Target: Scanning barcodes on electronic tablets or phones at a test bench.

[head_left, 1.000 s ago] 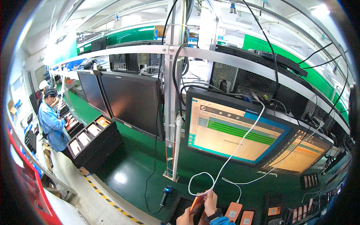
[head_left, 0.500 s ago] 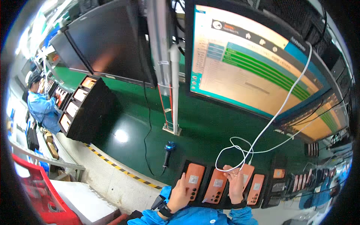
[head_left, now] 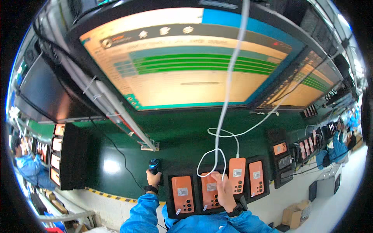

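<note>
My left hand point(head_left: 154, 179) is closed round the handle of a black handheld scanner with a blue head point(head_left: 154, 163) on the green bench mat. Over an orange phone point(head_left: 211, 187) near the front edge, my right hand point(head_left: 225, 193) has its fingers pinched at the looped end of a white cable point(head_left: 199, 165); the cable's tip is hidden there. To its right, another orange phone point(head_left: 236, 174) has a white cable plugged into its top end. Further orange phones, one on the left point(head_left: 182, 192) and one on the right point(head_left: 256, 177), lie back-up with white labels, in black trays.
A large monitor point(head_left: 186, 66) stands ahead, with a second screen point(head_left: 307, 83) to its right. A metal post point(head_left: 128, 124) rises from the green mat point(head_left: 105, 155). At left stands a black rack of phones point(head_left: 70, 155). Co-workers in blue sit at far left and right.
My left hand has left the leftmost phone and taken hold of the scanner. My right hand has gone from the third phone to over the second. The view has swung rightward.
</note>
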